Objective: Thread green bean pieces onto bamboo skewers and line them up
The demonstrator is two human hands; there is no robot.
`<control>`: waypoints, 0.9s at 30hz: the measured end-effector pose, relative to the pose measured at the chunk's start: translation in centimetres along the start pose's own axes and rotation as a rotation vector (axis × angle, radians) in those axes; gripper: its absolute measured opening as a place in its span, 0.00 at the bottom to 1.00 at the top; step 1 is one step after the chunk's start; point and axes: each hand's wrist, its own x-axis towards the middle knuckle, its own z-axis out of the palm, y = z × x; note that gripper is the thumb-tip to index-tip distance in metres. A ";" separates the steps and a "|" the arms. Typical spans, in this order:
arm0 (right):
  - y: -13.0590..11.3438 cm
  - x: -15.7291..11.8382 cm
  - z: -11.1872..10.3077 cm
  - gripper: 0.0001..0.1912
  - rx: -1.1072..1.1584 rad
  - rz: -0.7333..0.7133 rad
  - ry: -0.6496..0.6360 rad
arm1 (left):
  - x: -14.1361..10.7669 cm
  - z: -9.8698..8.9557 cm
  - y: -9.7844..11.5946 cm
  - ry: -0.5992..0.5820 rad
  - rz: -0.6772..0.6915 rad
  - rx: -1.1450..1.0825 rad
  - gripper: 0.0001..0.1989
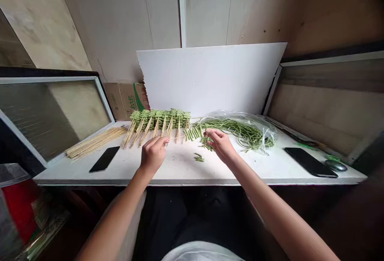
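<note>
A long row of bamboo skewers [156, 131] packed with green beans lies done on the bench [180, 171], sticks pointing at the person. More beans [240, 133] are left in a plastic bag [264, 131], beside bare sticks [96, 141] far left. The left hand [153, 155] pinches a thin skewer [177, 137] lying sideways, near the row. The right hand [220, 145] clasps a small bunch of beans [207, 143].

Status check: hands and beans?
Left hand: fingers pinching a bamboo skewer. Right hand: holding long green beans. Skewered bean row beyond the hands. Loose bean pieces on the white tabletop.
</note>
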 end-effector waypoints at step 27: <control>2.1 0.7 -1.3 0.20 -0.537 -0.169 -0.106 | -0.7 0.5 -1.7 0.004 -0.147 0.012 0.21</control>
